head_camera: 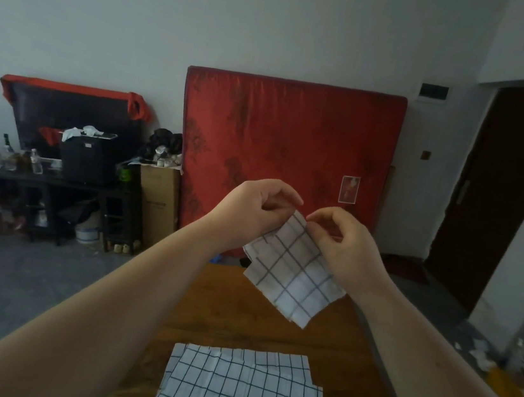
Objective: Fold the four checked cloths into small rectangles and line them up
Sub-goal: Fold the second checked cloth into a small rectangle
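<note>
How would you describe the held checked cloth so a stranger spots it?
Find the big red mattress leaning on the wall beyond the brown wooden table. Before it, the left hand and right hand pinch a small white checked cloth in the air. The other checked cloths lie flat on the table.

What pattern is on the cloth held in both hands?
White with a dark grid check on the cloth, clearest in the head view.

A folded cloth (291, 269) hangs above the table (232, 314), behind flat cloths (241, 392).
</note>
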A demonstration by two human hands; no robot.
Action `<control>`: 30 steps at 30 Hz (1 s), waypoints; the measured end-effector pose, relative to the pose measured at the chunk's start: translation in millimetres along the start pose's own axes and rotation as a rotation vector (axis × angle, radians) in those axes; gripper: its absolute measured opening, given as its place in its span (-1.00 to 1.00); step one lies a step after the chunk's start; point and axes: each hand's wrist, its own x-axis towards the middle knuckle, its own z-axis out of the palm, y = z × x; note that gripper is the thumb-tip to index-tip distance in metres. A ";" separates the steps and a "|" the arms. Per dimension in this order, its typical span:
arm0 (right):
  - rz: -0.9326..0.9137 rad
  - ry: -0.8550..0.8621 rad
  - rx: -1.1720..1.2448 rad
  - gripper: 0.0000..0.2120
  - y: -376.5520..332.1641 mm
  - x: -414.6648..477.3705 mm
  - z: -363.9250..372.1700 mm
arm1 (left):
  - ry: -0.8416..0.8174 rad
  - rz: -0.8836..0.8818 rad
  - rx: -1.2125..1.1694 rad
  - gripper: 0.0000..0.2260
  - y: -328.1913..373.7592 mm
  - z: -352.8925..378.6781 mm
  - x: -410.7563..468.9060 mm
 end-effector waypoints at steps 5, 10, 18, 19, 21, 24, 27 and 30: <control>0.034 -0.042 0.046 -0.91 -2.4 -1.8 -0.4 | 0.025 -0.024 0.066 -0.89 0.0 6.4 -2.9; 0.034 -0.048 0.059 -0.95 -2.3 -2.6 4.1 | 0.014 -0.060 0.112 -0.93 1.2 12.0 -2.8; -0.010 -0.013 0.025 -0.90 -3.0 -5.9 0.3 | -0.070 -0.140 0.045 -0.88 2.7 10.6 -3.4; -0.010 0.001 0.012 -0.90 -2.9 -6.0 -0.7 | -0.083 -0.140 0.073 -0.85 3.1 9.9 -3.5; -0.003 0.030 -0.016 -0.88 -2.7 -6.7 -3.0 | -0.118 -0.116 0.171 -0.79 4.2 9.1 -5.5; 0.011 0.065 -0.013 -0.87 -1.5 -7.0 -5.7 | -0.121 -0.095 0.261 -0.85 4.2 9.1 -7.8; 0.023 0.061 0.015 -0.87 -0.8 -7.0 -7.5 | -0.093 -0.112 0.262 -0.87 3.5 7.9 -8.5; 0.022 0.048 0.043 -0.91 -1.8 -8.6 -7.9 | -0.063 -0.112 0.218 -0.88 4.2 8.1 -9.6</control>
